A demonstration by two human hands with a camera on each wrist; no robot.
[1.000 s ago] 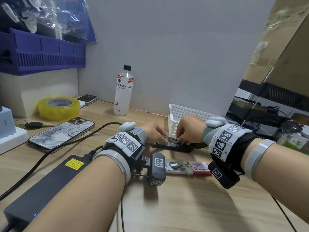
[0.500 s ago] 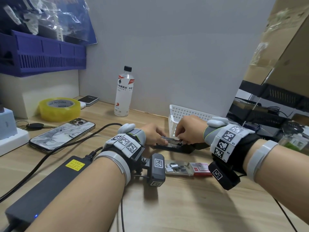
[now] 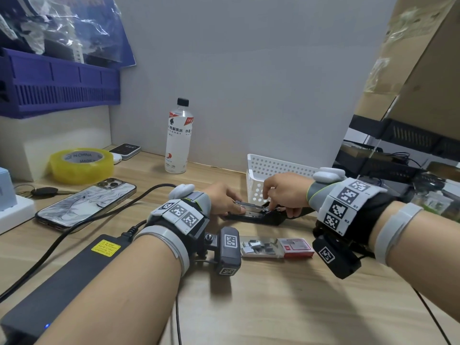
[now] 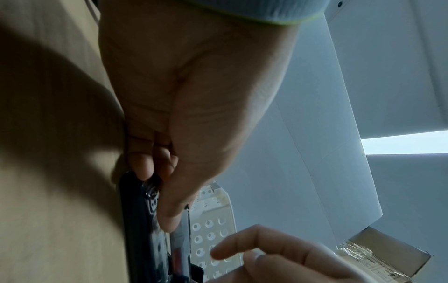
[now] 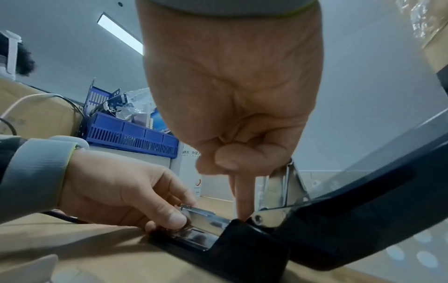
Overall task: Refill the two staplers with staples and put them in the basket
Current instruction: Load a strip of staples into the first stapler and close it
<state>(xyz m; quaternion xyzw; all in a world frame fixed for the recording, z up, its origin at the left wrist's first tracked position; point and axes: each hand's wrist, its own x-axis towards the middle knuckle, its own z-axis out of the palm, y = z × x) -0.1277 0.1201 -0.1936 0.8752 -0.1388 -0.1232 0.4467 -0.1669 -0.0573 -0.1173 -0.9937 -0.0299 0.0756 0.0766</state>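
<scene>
Step in hand, as I judge it: loading staples into the first stapler (image 3: pixel 256 215), which lies opened on the desk (image 3: pixel 273 307) directly in front of the white basket (image 3: pixel 273 168), at about 12 o'clock from my wrists.

My left hand (image 3: pixel 221 197) pinches the front end of the metal staple channel (image 5: pixel 206 215), thumb and fingers clamped on it, steadying the base.

My right hand (image 3: pixel 286 192) extends its index finger (image 5: pixel 242 197) straight down into the channel beside the hinge; the other fingers are curled together. I cannot tell whether a staple strip sits under that fingertip.

The staple box (image 3: pixel 276 247) lies open at 6 o'clock from the stapler.

The next move probably calls for seating the strip flat, then closing the cover (image 5: pixel 363 220). No second stapler is visible.
</scene>
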